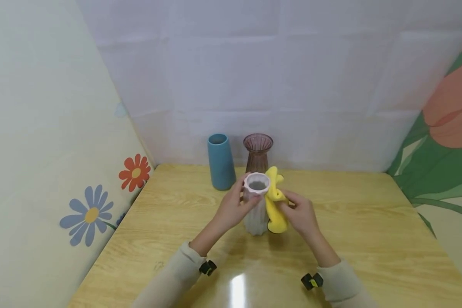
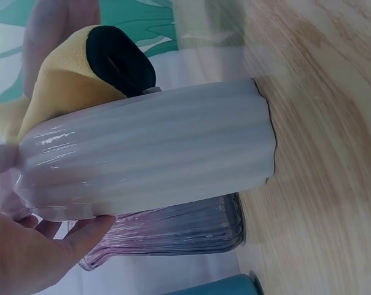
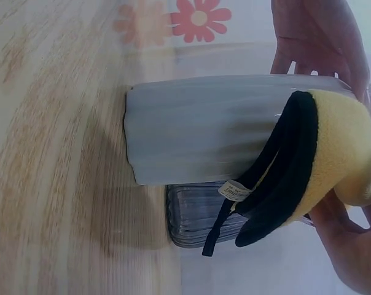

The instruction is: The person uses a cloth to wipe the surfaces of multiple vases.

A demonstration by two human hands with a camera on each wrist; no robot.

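A white fluted vase (image 1: 256,220) with a pinkish rim stands upright on the wooden table. Near its rim, the left hand (image 1: 232,206) grips it, thumb in front and fingers round the far left side. The right hand (image 1: 301,214) pinches a yellow plush cloth piece (image 1: 276,216) against the vase's right side. In the right wrist view, this plush piece has a black lining (image 3: 296,160), a small white label (image 3: 234,190) and a black strip hanging from it; its exact kind is unclear. The left wrist view shows the vase's smooth, glossy wall (image 2: 155,147).
Behind the white vase stands a purple ribbed glass vase (image 1: 258,156), partly hidden by it. A tall blue vase (image 1: 221,164) is to its left. White sheeting (image 1: 254,77) hangs at the table's back edge, with flower-patterned walls (image 1: 42,128) at the sides.
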